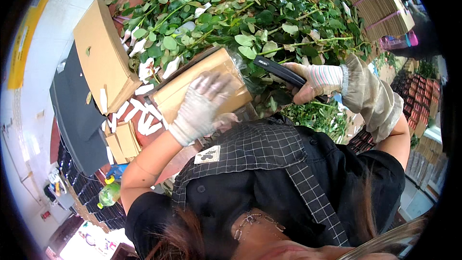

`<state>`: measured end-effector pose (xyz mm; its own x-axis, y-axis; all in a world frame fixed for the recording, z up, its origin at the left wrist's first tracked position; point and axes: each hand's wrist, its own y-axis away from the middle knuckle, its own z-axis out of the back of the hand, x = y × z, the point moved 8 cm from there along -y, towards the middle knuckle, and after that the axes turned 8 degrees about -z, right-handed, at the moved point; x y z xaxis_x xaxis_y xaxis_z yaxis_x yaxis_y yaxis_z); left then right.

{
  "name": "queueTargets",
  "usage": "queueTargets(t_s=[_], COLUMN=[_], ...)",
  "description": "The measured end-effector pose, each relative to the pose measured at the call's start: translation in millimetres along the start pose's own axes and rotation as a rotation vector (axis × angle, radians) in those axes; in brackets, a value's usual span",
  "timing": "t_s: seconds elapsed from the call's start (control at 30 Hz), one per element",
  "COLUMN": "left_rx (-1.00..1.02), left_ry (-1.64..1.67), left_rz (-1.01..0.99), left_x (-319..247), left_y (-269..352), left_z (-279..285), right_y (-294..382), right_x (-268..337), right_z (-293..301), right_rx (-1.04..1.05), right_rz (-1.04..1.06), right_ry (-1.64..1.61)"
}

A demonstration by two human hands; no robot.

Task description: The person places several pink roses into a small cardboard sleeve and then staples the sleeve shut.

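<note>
My left hand (202, 104), in a pale knitted glove, lies spread over a kraft cardboard wrap (180, 92) on the work surface in front of me. Motion blurs its fingers. A black stapler (279, 70) is in the grip of my right hand (314, 81), which wears a striped glove below a beige sleeve cover. The stapler's front end points up and left, right of the wrap's far corner. Clear plastic film (236, 61) shows at the wrap's right edge. What lies inside the wrap is hidden.
Leafy cut stems (252, 18) cover the far side. To the left stand a stack of cardboard sheets (101, 54), loose white strips (148, 112) and black sheeting (77, 104). A strapped cardboard stack (375, 5) is at far right. A green bottle (109, 194) sits lower left.
</note>
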<state>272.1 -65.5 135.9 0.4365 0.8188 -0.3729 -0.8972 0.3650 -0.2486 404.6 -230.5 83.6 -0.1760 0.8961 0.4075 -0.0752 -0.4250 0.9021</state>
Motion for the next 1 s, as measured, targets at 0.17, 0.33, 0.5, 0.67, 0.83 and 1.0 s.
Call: queueTargets(t_s=[0.17, 0.33, 0.5, 0.67, 0.83, 1.0], left_rx=[0.242, -0.063, -0.131, -0.118, -0.151, -0.167], left_ry=[-0.153, 0.016, 0.085, 0.121, 0.13, 0.062], left_rz=[0.035, 0.038, 0.052, 0.052, 0.021, -0.014], left_x=[6.9, 3.8, 4.6, 8.5, 6.7, 2.3], left_y=[2.2, 27.4, 33.4, 38.2, 40.8, 43.7], left_z=[-32.1, -1.1, 6.8, 1.6, 18.8, 6.4], right_y=[-7.0, -18.8, -7.9, -20.4, -1.7, -32.5], right_x=[42.8, 54.8, 58.6, 53.8, 112.0, 99.5], right_z=[10.1, 8.4, -2.8, -9.2, -11.4, -11.2], right_rx=[-0.04, 0.08, 0.429, 0.468, 0.223, -0.031], right_rz=[-0.004, 0.184, -0.086, -0.199, 0.417, 0.134], right_ry=[0.228, 0.151, -0.325, -0.198, 0.091, 0.36])
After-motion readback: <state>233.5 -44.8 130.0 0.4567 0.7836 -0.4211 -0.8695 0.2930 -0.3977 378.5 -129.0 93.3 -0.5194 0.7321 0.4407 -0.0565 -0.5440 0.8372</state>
